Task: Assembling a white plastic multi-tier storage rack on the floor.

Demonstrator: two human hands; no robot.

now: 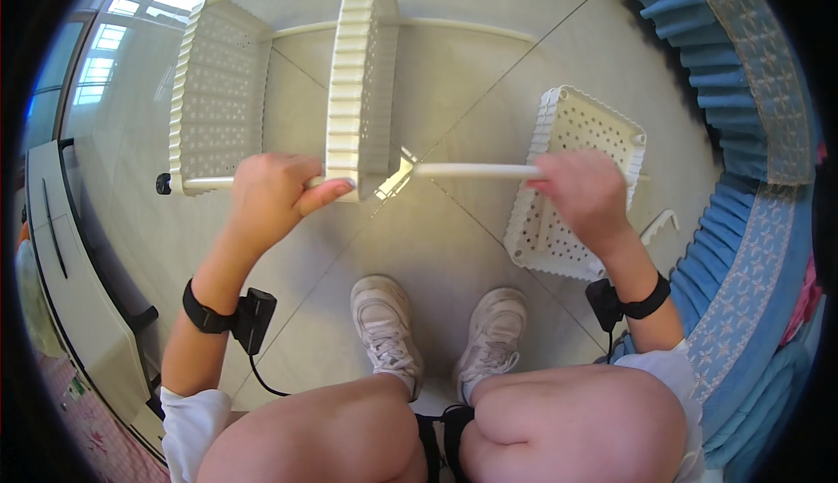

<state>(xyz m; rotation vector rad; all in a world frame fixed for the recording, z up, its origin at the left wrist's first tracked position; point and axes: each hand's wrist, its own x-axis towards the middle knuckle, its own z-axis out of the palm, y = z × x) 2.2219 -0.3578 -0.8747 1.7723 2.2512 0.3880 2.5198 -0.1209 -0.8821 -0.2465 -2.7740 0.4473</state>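
Open tiled floor (454, 81) lies between the far shelf frame and the blue frilled bed skirt (742, 90) along the right. Left hand (271, 195) is closed around the near white rod (476, 170) beside a perforated white shelf panel (358, 72). Right hand (585, 190) seems closed on the rod's right end. A loose perforated basket tray (576, 134), apparently empty, lies right.

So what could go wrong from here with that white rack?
1. The right hand grips the thin white pole at its far end; pushed off-line, it might bend or jam in the perforated shelf the left hand steadies.
2. The loose shelf panel and small white clip lie by the shoes and could be stepped on.
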